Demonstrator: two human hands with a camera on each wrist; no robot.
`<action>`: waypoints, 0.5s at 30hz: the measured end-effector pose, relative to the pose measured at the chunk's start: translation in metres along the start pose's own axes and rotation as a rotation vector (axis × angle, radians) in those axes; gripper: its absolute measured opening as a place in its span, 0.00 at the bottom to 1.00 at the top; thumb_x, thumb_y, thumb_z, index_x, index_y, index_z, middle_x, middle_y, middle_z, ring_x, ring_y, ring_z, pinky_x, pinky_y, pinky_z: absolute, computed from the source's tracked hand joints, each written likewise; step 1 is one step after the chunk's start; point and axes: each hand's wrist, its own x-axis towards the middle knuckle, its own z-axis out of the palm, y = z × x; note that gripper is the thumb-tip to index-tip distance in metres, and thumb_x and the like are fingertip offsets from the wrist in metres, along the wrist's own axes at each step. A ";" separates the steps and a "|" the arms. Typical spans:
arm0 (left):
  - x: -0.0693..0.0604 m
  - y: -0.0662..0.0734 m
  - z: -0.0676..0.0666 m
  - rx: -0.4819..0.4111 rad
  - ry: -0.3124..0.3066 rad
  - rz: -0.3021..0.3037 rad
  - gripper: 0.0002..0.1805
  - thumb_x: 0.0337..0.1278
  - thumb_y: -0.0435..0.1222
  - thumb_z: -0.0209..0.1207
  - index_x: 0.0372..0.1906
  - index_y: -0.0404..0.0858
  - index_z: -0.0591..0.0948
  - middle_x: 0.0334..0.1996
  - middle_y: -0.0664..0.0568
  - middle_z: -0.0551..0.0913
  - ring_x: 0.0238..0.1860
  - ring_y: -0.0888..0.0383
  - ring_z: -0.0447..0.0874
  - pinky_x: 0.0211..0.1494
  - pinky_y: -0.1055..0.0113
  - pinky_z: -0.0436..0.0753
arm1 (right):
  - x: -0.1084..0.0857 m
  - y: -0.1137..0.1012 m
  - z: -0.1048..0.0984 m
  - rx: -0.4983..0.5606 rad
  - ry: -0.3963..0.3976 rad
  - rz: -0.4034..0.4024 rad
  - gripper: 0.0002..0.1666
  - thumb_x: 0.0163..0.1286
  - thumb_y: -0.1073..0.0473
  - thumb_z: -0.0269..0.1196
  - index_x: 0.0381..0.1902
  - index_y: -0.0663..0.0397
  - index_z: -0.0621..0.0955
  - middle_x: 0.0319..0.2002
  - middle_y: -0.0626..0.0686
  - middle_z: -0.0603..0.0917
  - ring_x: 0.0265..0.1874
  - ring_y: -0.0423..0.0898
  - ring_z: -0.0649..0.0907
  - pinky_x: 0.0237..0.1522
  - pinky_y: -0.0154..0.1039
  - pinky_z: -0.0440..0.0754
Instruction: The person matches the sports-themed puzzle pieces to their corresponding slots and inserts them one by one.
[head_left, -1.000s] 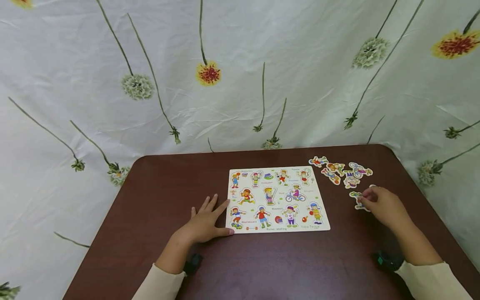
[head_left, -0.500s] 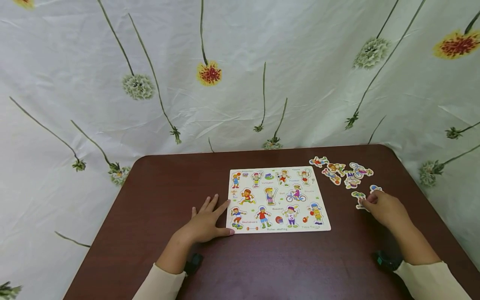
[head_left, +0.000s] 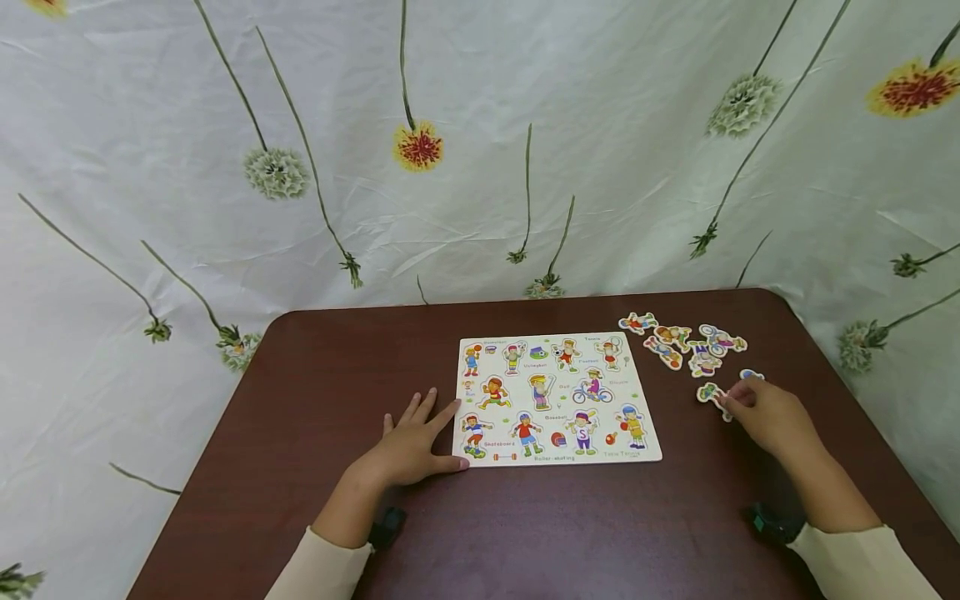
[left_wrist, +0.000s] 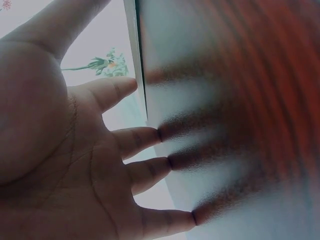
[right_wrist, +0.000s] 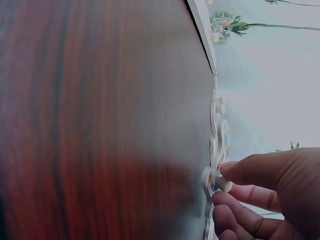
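Observation:
On the table lies a white puzzle board [head_left: 551, 462] printed with children doing sports. My left hand [head_left: 408, 446] rests at the board's left edge, fingers spread, thumb and one fingertip touching the board. In the left wrist view the left fingertips [left_wrist: 165, 163] press on the tabletop. To the right of the board, my right hand [head_left: 772, 421] pinches a small figure-shaped puzzle piece [head_left: 708, 392], partly hidden by the fingers. The right wrist view shows thumb and fingers around its pale knob [right_wrist: 224, 184], low over the table.
Another puzzle piece [head_left: 750, 374] lies just behind the right hand. Several more pieces, including a cyclist piece [head_left: 722, 340] and a red-and-blue piece [head_left: 637, 323], are clustered beyond the board's right side. A floral cloth [head_left: 480, 208] hangs behind the dark wooden table [head_left: 360, 358].
My right hand has shifted slightly and uncovered the piece behind it. The pinched piece has turned, its far end swinging a little left. The left hand stays put.

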 end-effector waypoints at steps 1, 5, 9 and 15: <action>0.000 0.000 0.000 0.003 -0.001 0.000 0.52 0.53 0.62 0.68 0.81 0.55 0.57 0.83 0.40 0.45 0.83 0.37 0.37 0.73 0.22 0.41 | 0.000 0.000 0.000 0.007 0.006 -0.007 0.14 0.75 0.54 0.60 0.40 0.63 0.79 0.27 0.55 0.86 0.25 0.46 0.77 0.28 0.39 0.69; -0.002 0.001 -0.001 -0.005 -0.003 0.008 0.52 0.54 0.60 0.68 0.81 0.53 0.58 0.82 0.38 0.44 0.83 0.36 0.38 0.72 0.21 0.41 | -0.001 -0.003 0.002 0.030 0.044 -0.045 0.10 0.74 0.58 0.61 0.41 0.61 0.81 0.30 0.56 0.85 0.28 0.49 0.81 0.30 0.41 0.71; -0.003 0.002 -0.002 -0.009 -0.004 0.010 0.52 0.55 0.60 0.68 0.81 0.53 0.58 0.82 0.38 0.44 0.83 0.36 0.37 0.71 0.21 0.41 | 0.000 -0.006 0.003 0.044 0.077 -0.073 0.09 0.72 0.61 0.63 0.43 0.63 0.82 0.36 0.63 0.86 0.36 0.59 0.84 0.33 0.45 0.75; -0.002 0.002 -0.002 -0.004 -0.001 0.006 0.52 0.54 0.60 0.68 0.81 0.53 0.58 0.82 0.39 0.44 0.83 0.36 0.37 0.72 0.21 0.41 | 0.000 -0.015 0.006 0.093 0.114 -0.084 0.10 0.69 0.64 0.64 0.44 0.67 0.82 0.38 0.66 0.85 0.37 0.61 0.85 0.35 0.46 0.78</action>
